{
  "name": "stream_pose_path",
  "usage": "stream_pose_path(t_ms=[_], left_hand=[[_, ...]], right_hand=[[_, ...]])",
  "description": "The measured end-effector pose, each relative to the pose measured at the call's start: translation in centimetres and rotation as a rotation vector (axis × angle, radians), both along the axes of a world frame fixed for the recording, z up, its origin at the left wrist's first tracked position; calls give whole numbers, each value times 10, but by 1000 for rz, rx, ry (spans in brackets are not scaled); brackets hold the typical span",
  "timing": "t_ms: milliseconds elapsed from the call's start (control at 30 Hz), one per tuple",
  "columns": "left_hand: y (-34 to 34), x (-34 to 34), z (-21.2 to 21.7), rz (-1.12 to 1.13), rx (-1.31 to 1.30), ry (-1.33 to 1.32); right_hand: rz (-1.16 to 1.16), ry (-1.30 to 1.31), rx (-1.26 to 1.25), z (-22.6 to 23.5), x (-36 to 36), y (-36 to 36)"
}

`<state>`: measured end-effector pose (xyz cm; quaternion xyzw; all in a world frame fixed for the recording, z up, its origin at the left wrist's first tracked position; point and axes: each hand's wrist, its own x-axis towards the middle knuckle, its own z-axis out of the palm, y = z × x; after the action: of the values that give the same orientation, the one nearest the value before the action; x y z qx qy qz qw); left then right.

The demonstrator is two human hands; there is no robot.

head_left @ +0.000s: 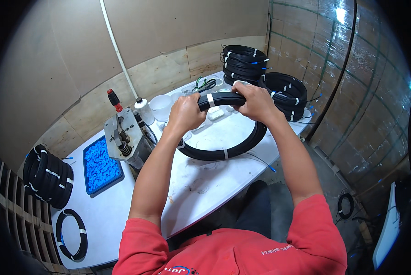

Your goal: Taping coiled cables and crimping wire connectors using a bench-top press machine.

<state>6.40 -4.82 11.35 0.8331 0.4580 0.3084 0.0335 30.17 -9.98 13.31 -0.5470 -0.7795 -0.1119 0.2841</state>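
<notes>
A coil of black cable [243,149], bound with white tape bands, is held raised and tilted over the white table. My left hand [186,112] is closed around its far side, left of a white band. The fingers of my right hand [256,103] wrap the same side further right. The coil's near side hangs low over the tabletop. A thin loose cable end with a blue connector [272,169] sticks out toward the table's right edge.
On the white table [198,183] stand a metal hand press [127,133], a blue tray [87,160] of small blue pieces, a white bottle [143,110] and green-handled pliers [200,84]. Stacked black coils sit at back right [244,64] and left [49,176]. Another coil [345,206] lies lower right.
</notes>
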Motion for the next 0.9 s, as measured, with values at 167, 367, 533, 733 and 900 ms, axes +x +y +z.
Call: stream_pose_path(t_ms=[167,367,533,733,900], left_hand=[[-2,-2,-1,-16,28,-62],[-1,-4,-2,-56,5,-101],[0,-13,-12,-101,61,-217],[3,-28,-29,-46,73,-280],[-2,-40,-59,-31,51,-501]], right_hand=[[26,23,36,0,-1,1],[3,-6,-51,7,-2,-2],[-28,-13,-95,6,0,2],[-32,127,-150,6,-3,-3],[56,-63,-88,36,-27,4]])
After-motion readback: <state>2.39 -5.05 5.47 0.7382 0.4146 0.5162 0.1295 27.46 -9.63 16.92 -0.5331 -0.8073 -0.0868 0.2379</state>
